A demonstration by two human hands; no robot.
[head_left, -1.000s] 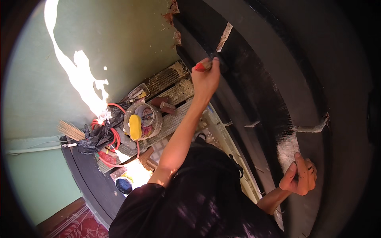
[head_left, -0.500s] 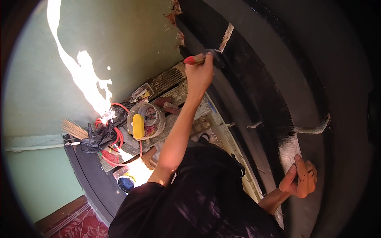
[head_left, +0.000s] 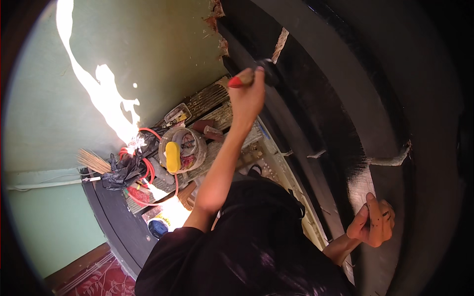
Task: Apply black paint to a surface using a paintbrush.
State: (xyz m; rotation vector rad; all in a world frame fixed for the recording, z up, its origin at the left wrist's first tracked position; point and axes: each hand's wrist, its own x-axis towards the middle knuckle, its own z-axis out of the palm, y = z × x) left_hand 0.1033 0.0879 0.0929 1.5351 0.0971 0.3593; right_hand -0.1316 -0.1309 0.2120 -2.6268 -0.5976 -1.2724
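Note:
My left hand (head_left: 248, 93) is closed around a paintbrush (head_left: 236, 82) with a red-tipped handle. Its dark, motion-blurred head is against or close to the black stepped moulding (head_left: 316, 93), near a chipped pale edge (head_left: 280, 44). Whether the bristles touch is unclear. Lower right, my right hand (head_left: 375, 222) is curled with thumb and fingertips close together beside the moulding; dark spots mark its fingers. Anything between those fingertips is hidden. Just above that hand, a lighter streaky patch (head_left: 361, 187) shows through the black coat.
Wooden planks (head_left: 217, 98) hold a bucket (head_left: 197, 160) with a yellow sponge-like piece (head_left: 173, 157), a black plastic bag (head_left: 121, 172) and a red hose (head_left: 149, 170). A paint tin (head_left: 158, 228) stands lower left. Stick bristles (head_left: 93, 160) lean by the green wall (head_left: 163, 54).
The brush has tilted slightly in my left hand, its red end dropping a little, while the hand stays nearly in place. My right hand has barely moved.

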